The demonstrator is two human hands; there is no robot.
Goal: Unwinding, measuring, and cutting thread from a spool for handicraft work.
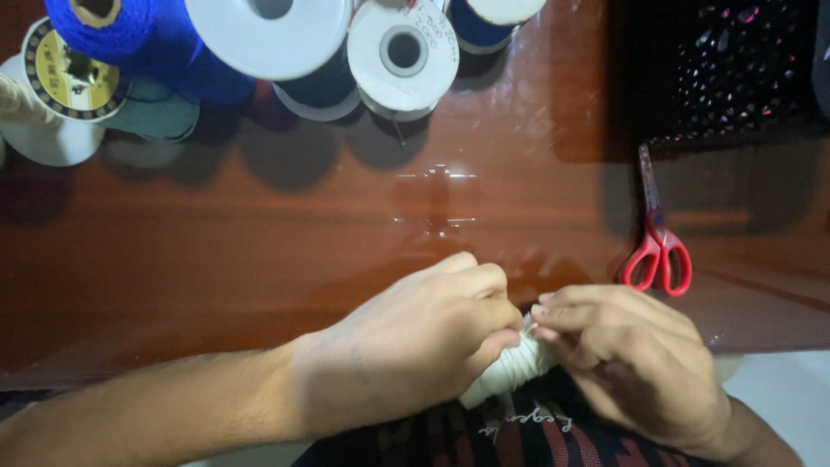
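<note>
Dark patterned fabric (519, 441) with red shapes lies closest to the viewer, at the bottom edge of the view, under both hands. Just above it, the left hand (415, 346) comes in from the lower left with its bare forearm stretched along the bottom of the frame. Its fingers (480, 285) are curled and pressed together around a small bundle of white cord (510, 372), which shows below and between the two hands. The right hand (640, 359) comes in from the lower right; its fingers (562, 316) are drawn together and pinch the upper end of the same white bundle, fingertips meeting those of the left hand. Most of the bundle is hidden by the hands, so its full shape cannot be told.

Both hands work at the near edge of a glossy reddish-brown table (303, 225). Red-handled scissors (657, 242) lie closed on the table just beyond the right hand, blades pointing away. Behind them, at the top right, sits a dark perforated basket (735, 69). Along the far edge, well apart from the hands, stand several thread spools: a bright blue cone (147, 43), a large white spool (268, 35), and a smaller white spool (404, 56) beside it.
</note>
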